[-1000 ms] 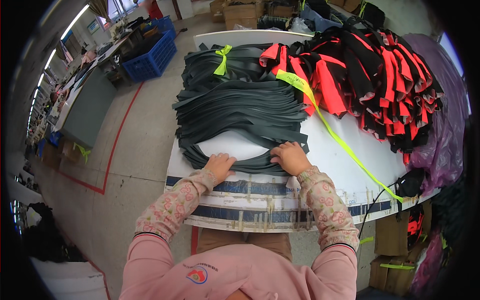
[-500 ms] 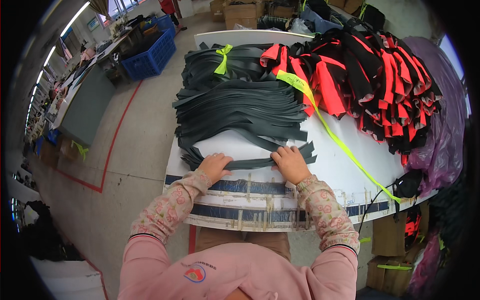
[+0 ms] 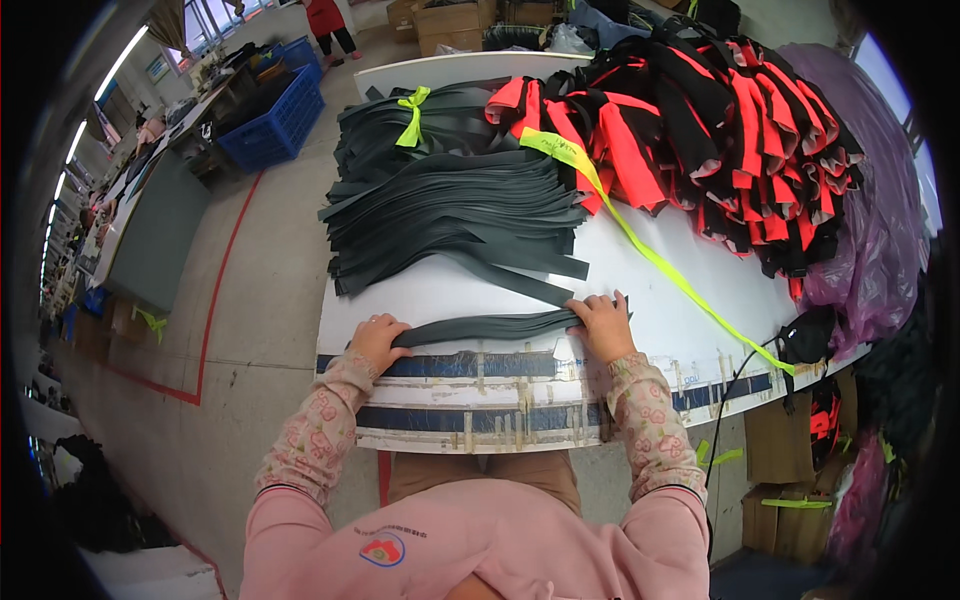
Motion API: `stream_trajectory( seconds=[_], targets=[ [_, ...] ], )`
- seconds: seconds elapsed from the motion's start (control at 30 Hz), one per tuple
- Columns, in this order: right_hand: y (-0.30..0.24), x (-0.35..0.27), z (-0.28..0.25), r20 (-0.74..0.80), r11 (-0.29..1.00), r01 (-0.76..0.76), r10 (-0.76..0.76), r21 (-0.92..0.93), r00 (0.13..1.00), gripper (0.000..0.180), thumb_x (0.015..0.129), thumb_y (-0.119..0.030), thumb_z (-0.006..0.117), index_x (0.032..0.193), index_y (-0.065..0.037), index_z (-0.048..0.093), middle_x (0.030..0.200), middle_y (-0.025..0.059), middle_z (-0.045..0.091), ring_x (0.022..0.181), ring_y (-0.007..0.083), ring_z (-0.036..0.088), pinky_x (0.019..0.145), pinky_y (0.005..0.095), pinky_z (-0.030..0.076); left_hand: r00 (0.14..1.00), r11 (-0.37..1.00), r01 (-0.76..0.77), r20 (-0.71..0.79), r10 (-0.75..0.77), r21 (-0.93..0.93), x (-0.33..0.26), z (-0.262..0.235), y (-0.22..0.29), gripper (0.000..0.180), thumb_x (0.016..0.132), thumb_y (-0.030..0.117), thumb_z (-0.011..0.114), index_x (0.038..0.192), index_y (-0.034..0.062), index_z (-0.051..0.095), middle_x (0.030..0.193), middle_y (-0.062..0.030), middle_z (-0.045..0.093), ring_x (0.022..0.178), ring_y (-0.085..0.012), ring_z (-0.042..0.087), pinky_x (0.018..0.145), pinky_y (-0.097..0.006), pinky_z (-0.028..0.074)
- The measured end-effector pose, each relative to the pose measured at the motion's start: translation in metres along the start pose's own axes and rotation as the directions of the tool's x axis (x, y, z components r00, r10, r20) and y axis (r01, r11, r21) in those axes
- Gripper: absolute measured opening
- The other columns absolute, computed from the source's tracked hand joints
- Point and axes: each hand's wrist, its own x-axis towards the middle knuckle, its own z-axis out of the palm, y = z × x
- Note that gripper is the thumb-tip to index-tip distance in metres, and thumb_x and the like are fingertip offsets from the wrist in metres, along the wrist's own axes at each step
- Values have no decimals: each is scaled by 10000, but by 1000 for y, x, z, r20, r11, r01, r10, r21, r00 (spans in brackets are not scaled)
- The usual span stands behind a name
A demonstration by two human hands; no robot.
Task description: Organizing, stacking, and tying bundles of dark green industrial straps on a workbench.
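Observation:
A small bundle of dark grey-green strips (image 3: 490, 327) stretches across the near part of the white table (image 3: 680, 300). My left hand (image 3: 378, 342) is closed round its left end, thumb toward the middle. My right hand (image 3: 605, 328) grips the other end, with the strip tips showing just past the fingers. One loose strip (image 3: 535, 288) runs from the larger pile to near my right fingers. Beyond the bundle lies that pile of like strips (image 3: 450, 205), and a neon-yellow tie (image 3: 412, 116) is knotted round the strips at its far side.
A long neon-yellow ribbon (image 3: 650, 252) crosses the table to its right edge. Black and coral-red fabric pieces (image 3: 735, 140) are heaped at the back right, against a purple plastic bag (image 3: 875, 230). A black object with a cord (image 3: 808, 335) sits at the right edge. Blue crates (image 3: 275, 125) stand far left.
My hands have spread farther apart along the bundle. Its strips lie closer together, and its left end has come away from the larger pile. The whole view has shifted slightly.

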Motion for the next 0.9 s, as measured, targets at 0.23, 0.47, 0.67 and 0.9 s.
stream_trajectory(
  seconds=[0.23, 0.47, 0.67, 0.9],
  targets=[
    [21, -23, -8, -80, 973, -208, 217, 103, 973, 597, 660, -341, 814, 1194, -165, 615, 1312, 125, 496, 1325, 343, 366, 1096, 651, 155, 959, 973, 224, -164, -231, -60, -24, -2, -26, 475, 635, 266, 822, 1070, 137, 679, 1188, -117, 575, 1164, -302, 489, 997, -431, 370],
    [35, -25, 18, -103, 886, -174, 239, 431, 965, 662, 666, -283, 822, 1249, -91, 572, 1362, 173, 447, 1347, 390, 338, 1104, 442, 318, 938, 875, 45, -282, -203, -481, -18, 31, -31, 513, 602, 106, 813, 1083, 77, 637, 1266, -141, 497, 1172, -295, 494, 1008, -367, 408],
    [47, -34, -2, -73, 890, -164, 214, 426, 974, 568, 668, -204, 816, 1188, -84, 623, 1321, 181, 476, 1289, 367, 404, 1076, 413, 360, 952, 860, 141, -171, -254, -491, -15, 17, -21, 433, 630, 84, 804, 1041, 83, 669, 1080, -110, 537, 1056, -291, 524, 947, -367, 439],
    [68, -40, 15, -97, 623, -148, 342, 768, 935, 535, 631, -37, 793, 1138, -95, 631, 1265, 136, 492, 1181, 324, 487, 1020, 373, 394, 916, 857, 18, -335, -221, -515, -2, 35, -28, 488, 637, 68, 797, 1102, 77, 649, 1111, -120, 511, 1069, -277, 522, 961, -350, 432]
  ],
)
